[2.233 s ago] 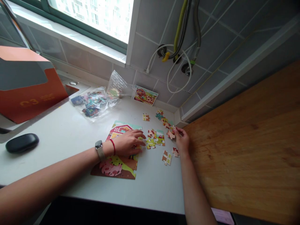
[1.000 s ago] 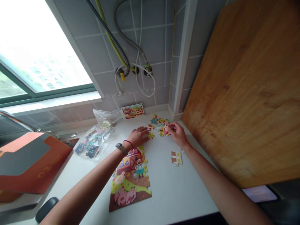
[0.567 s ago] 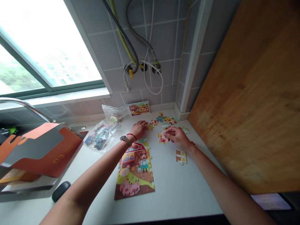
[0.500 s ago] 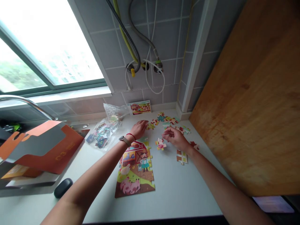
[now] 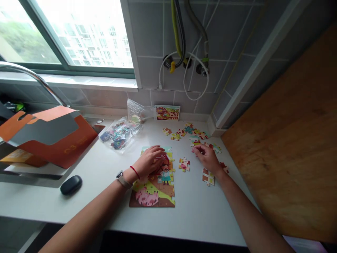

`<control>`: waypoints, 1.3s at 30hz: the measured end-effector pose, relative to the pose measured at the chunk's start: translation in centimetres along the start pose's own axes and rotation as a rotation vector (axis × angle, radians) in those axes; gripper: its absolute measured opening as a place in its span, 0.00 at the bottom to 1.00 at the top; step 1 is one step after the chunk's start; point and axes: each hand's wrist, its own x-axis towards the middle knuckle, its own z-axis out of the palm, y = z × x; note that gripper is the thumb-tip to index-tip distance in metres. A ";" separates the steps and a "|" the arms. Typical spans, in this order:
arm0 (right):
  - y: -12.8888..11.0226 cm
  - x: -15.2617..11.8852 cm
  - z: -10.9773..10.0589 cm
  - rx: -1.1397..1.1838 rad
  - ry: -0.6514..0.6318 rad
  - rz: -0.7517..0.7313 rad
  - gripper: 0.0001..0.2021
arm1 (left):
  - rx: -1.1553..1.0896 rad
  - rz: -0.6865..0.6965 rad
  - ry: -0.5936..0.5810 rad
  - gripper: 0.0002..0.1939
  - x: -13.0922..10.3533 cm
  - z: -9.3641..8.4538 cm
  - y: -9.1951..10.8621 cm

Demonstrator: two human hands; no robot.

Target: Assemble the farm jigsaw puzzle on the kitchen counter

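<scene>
My left hand (image 5: 150, 161) lies with fingers stretched over the upper part of a partly joined farm puzzle (image 5: 154, 193), holding nothing. My right hand (image 5: 206, 156) is curled, thumb and forefinger close together, beside loose pieces; whatever it may pinch is too small to make out. Between the hands lies a joined pig piece (image 5: 184, 164) on the white counter. A brown and white joined piece (image 5: 208, 177) sits just below my right hand. More loose pieces (image 5: 189, 129) are scattered behind it.
A picture card (image 5: 166, 113) leans on the tiled wall. Plastic bags of pieces (image 5: 121, 135) lie left of it. At the left are an orange box (image 5: 76, 140) and a black mouse (image 5: 71, 185). A wooden panel (image 5: 284, 151) rises on the right.
The view has shifted. My left hand has moved back from near the rear pieces onto the puzzle. My right hand remains by the loose pieces, still curled.
</scene>
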 end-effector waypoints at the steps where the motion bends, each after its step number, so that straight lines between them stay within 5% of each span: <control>1: 0.0 0.0 -0.1 0.001 0.014 -0.001 0.20 | -0.006 0.014 -0.003 0.12 0.0 0.0 -0.1; 11: 0.6 1.4 -3.5 0.042 0.504 -0.013 0.28 | -0.044 0.095 0.039 0.12 0.2 0.4 -0.2; 16: 1.5 2.1 -4.8 -0.142 0.533 -0.026 0.30 | -0.062 0.079 0.033 0.13 0.2 0.6 -0.1; 20: 1.3 5.1 -5.1 -0.372 0.323 -0.022 0.28 | -0.066 0.066 0.029 0.14 0.2 0.9 -0.1; 24: -0.1 10.5 -5.1 -0.700 -0.069 0.042 0.15 | -0.064 0.057 0.018 0.14 0.1 1.0 0.0; 27: -1.4 13.8 -4.8 -0.957 -0.330 0.093 0.18 | -0.061 0.041 0.025 0.12 0.1 0.9 -0.1; 31: -2.5 15.1 -4.0 -1.243 -0.612 0.136 0.17 | -0.044 0.044 0.034 0.11 0.1 0.8 -0.3; 35: -3.0 14.1 -3.5 -1.423 -0.737 0.138 0.18 | -0.051 0.062 0.052 0.13 0.0 0.9 -0.4; 39: -4.0 13.3 -4.0 -1.481 -0.701 0.111 0.17 | -0.065 0.062 0.047 0.14 0.0 1.2 -0.5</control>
